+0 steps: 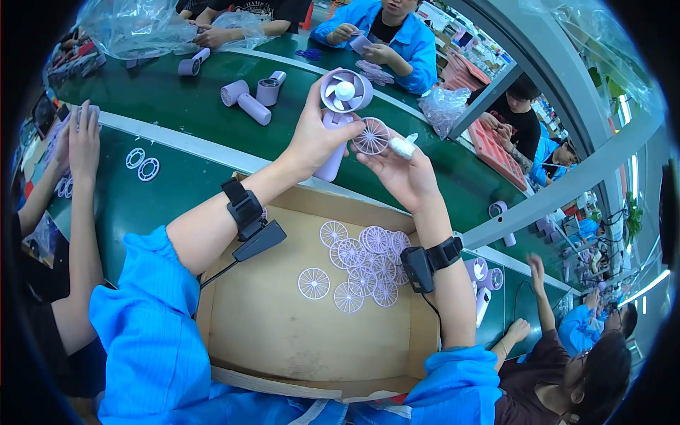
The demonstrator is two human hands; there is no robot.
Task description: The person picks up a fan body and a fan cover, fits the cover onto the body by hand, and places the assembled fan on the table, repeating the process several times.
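My left hand (312, 142) is wrapped round a lavender handheld fan (346, 92), which stands upright with its white blades bare towards me. In my right hand (407, 177), palm up, is a round lavender fan grille (372, 136) with thin spokes, just below and right of the fan head. My left thumb reaches the grille's edge. A white wrapping (404, 146) covers one finger of my right hand. Below both hands lies a shallow cardboard box (248, 340) with a loose pile of matching grilles (363, 280) towards its right side.
A green conveyor belt (170, 88) crosses beyond the box, carrying several lavender fans (255, 108). Two pale rings (148, 169) lie on the left bench. A grey metal frame (545, 202) rises at right. Co-workers sit on both sides and across the belt.
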